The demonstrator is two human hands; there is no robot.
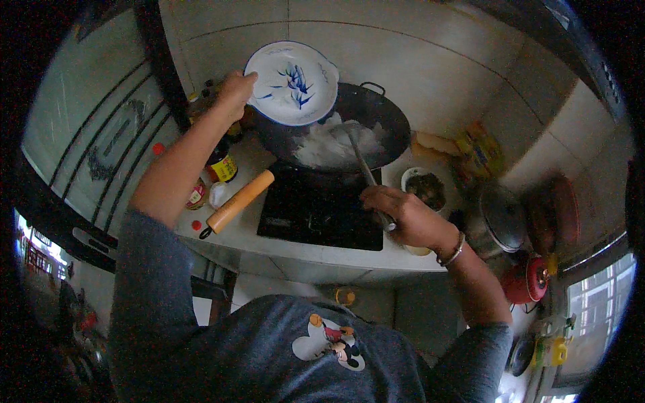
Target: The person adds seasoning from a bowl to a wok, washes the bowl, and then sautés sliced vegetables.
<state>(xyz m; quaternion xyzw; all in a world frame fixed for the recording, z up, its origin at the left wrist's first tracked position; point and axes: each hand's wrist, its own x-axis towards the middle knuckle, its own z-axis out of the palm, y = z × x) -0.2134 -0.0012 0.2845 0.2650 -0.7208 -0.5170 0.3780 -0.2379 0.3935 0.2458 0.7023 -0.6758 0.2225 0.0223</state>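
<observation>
My left hand (pixel 237 95) grips the edge of a white bowl (pixel 292 111) with a blue painted pattern, tilted over the left side of a dark wok (pixel 398 118). In the wok lies a heap of white food (pixel 322 146), with steam or blur about it, so its kind is hard to tell. The fingers of my right hand (pixel 398 209) are closed around the handle of a metal spatula (pixel 363 161), whose head rests in the white food. The wok sits on a black induction cooktop (pixel 322 216), and its long wooden handle (pixel 242 201) points toward me on the left.
Left of the wok stand a sauce bottle (pixel 221 163) with a yellow label and a jar (pixel 196 196). To the right are a bowl of dark food (pixel 426 189), a yellow packet (pixel 478 148), a lidded metal pot (pixel 501 216) and a red appliance (pixel 526 279). A tiled wall (pixel 418 65) rises behind.
</observation>
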